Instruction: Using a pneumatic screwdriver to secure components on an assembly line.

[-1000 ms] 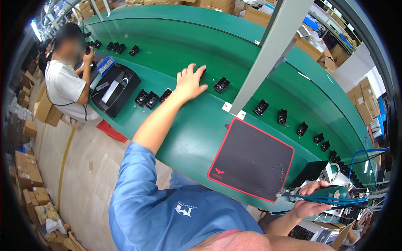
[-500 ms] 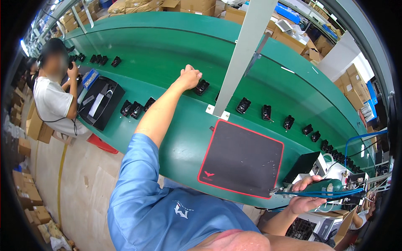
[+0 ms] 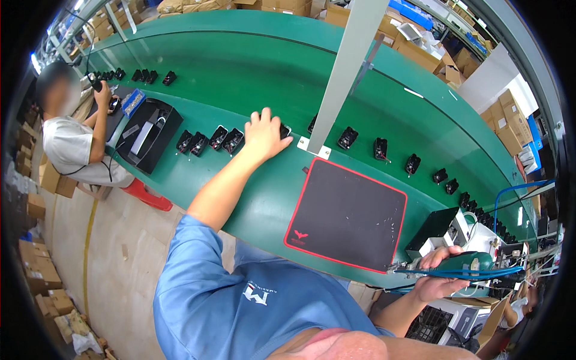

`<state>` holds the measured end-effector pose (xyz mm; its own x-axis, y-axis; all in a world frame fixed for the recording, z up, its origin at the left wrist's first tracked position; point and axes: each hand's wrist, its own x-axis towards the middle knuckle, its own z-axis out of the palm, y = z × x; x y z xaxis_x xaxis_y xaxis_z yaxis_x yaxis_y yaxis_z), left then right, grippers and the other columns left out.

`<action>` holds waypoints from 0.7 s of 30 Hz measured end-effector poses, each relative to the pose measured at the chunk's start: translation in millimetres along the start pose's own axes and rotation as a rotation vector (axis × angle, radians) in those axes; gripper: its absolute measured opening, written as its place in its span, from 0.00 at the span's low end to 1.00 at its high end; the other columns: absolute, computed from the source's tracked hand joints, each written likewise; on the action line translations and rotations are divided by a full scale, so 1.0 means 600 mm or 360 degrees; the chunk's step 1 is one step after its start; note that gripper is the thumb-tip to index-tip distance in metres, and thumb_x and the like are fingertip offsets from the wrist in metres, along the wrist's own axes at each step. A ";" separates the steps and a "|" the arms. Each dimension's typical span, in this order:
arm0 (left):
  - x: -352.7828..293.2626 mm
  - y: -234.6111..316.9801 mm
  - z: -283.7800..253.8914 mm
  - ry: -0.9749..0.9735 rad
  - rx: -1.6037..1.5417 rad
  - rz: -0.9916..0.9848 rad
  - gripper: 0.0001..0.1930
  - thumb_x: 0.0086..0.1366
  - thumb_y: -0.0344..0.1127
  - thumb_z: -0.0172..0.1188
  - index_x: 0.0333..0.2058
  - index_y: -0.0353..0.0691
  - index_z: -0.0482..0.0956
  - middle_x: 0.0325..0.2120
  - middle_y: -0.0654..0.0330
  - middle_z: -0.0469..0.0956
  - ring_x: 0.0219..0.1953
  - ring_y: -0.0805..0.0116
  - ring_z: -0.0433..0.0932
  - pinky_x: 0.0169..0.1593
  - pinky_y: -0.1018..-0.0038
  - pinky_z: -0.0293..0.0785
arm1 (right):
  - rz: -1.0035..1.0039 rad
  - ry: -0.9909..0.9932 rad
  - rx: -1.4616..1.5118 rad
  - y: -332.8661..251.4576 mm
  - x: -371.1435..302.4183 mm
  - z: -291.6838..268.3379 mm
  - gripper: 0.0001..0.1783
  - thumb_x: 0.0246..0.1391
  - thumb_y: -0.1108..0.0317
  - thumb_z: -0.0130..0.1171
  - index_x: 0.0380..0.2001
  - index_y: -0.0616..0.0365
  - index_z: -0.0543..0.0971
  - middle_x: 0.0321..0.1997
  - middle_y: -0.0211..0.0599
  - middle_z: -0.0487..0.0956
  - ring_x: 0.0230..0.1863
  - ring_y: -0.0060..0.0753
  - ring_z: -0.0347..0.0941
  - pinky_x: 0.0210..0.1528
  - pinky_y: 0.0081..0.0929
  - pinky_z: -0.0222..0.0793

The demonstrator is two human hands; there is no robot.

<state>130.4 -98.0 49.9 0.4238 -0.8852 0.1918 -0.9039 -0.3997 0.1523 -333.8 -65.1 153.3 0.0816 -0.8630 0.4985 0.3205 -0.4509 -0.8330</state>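
My left hand (image 3: 263, 137) reaches to the bench's far edge, palm down, with its fingers around a small black plastic housing (image 3: 286, 130). Only part of that housing shows, between thumb and forefinger. Left of this hand, several similar black housings (image 3: 233, 141) with small wires stand in a row on the green bench (image 3: 258, 198). My right hand (image 3: 433, 289) grips a green power screwdriver (image 3: 471, 264) at the lower right. Blue hoses run along the tool, and its metal tip points left, over the corner of a black mat (image 3: 351, 213) with a red border.
Beyond the bench, a green conveyor belt (image 3: 240, 90) carries spaced black housings (image 3: 347, 137). A grey metal post (image 3: 348, 78) rises from the bench edge. A black bin (image 3: 147, 135) stands left, near a seated co-worker (image 3: 72, 141). White-and-black equipment (image 3: 444, 231) sits right.
My left hand has come down and slightly nearer, now over the housing it was beside. The co-worker has shifted left. My right hand keeps its hold on the screwdriver.
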 end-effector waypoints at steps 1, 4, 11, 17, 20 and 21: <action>-0.028 -0.006 -0.002 0.0019 0.0069 0.0026 0.30 0.54 0.57 0.70 0.44 0.37 0.81 0.51 0.52 0.70 0.52 0.48 0.69 0.51 0.52 0.71 | 0.0015 -0.0011 0.0000 -0.001 0.001 0.003 0.48 0.61 0.21 0.35 0.51 0.61 0.69 0.23 0.32 0.68 0.19 0.21 0.61 0.20 0.19 0.59; -0.068 -0.020 0.001 0.0084 0.0199 0.0039 0.28 0.55 0.57 0.69 0.43 0.38 0.82 0.50 0.52 0.70 0.51 0.50 0.69 0.52 0.56 0.64 | 0.0055 0.0060 -0.0001 0.001 0.003 0.003 0.50 0.58 0.19 0.40 0.50 0.63 0.69 0.22 0.34 0.69 0.18 0.24 0.65 0.20 0.20 0.64; -0.089 -0.033 -0.006 0.0092 0.0439 0.0096 0.35 0.56 0.60 0.68 0.52 0.35 0.78 0.60 0.46 0.68 0.61 0.44 0.66 0.59 0.48 0.61 | 0.0052 0.0008 0.0075 -0.004 0.000 0.001 0.50 0.57 0.19 0.41 0.49 0.64 0.69 0.24 0.34 0.70 0.19 0.23 0.66 0.20 0.19 0.66; 0.070 0.002 0.007 -0.0093 -0.0341 0.0444 0.31 0.63 0.49 0.66 0.62 0.50 0.71 0.62 0.52 0.66 0.62 0.48 0.70 0.63 0.49 0.63 | 0.0021 0.0076 -0.0030 0.002 -0.007 -0.010 0.50 0.59 0.19 0.39 0.50 0.63 0.69 0.23 0.32 0.70 0.18 0.22 0.65 0.19 0.19 0.63; 0.137 0.036 0.036 -0.0366 -0.0270 0.0520 0.31 0.64 0.43 0.63 0.66 0.59 0.69 0.61 0.52 0.69 0.65 0.51 0.67 0.62 0.46 0.63 | 0.0011 0.0114 -0.0033 0.003 -0.007 -0.011 0.50 0.58 0.19 0.39 0.50 0.63 0.69 0.23 0.33 0.70 0.18 0.22 0.65 0.19 0.19 0.64; 0.151 0.034 0.043 -0.0492 -0.0239 0.0549 0.31 0.64 0.44 0.63 0.66 0.60 0.68 0.63 0.53 0.69 0.66 0.52 0.66 0.63 0.45 0.62 | 0.0052 0.0112 -0.0003 0.001 -0.006 -0.011 0.51 0.56 0.18 0.41 0.50 0.64 0.69 0.24 0.34 0.70 0.19 0.23 0.66 0.20 0.19 0.66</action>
<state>148.9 -192.4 45.3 0.0430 -0.9984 -0.0378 -0.9605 -0.0517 0.2734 -339.9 -63.9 149.4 0.0255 -0.8911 0.4531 0.3167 -0.4227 -0.8492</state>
